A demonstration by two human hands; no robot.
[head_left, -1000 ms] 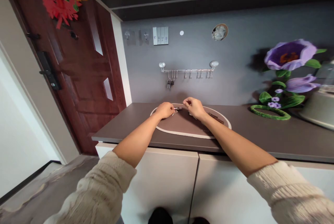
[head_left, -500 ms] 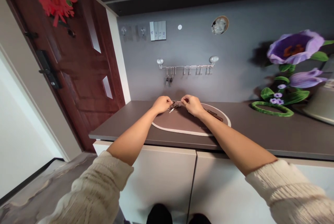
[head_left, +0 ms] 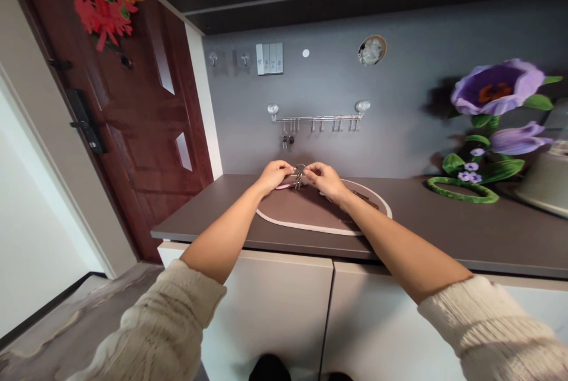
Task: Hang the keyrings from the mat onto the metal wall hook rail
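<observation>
Between my two hands a metal key ring point(head_left: 300, 167) is held up, with several keys point(head_left: 299, 181) dangling from it above the brown mat. My left hand point(head_left: 276, 175) pinches the ring's left side between thumb and fingers. At its right side my right hand point(head_left: 325, 180) pinches the same ring. Below the left fingers a pink strip point(head_left: 284, 186) shows, partly hidden. The brown oval mat point(head_left: 306, 215) with a pale rim lies on the counter under both hands. Dark items point(head_left: 364, 199) rest on the mat, partly behind my right forearm.
On the wall hangs a clear hook rail point(head_left: 317, 118) with small keys point(head_left: 287, 141) at its left end. A purple plush flower point(head_left: 499, 88) stands on the dark counter point(head_left: 408, 221) at the right. A red-brown door point(head_left: 146, 132) is at the left.
My right hand has moved left and now meets the key ring. The ring is lifted upright with its keys hanging down, and the camera has tilted slightly up.
</observation>
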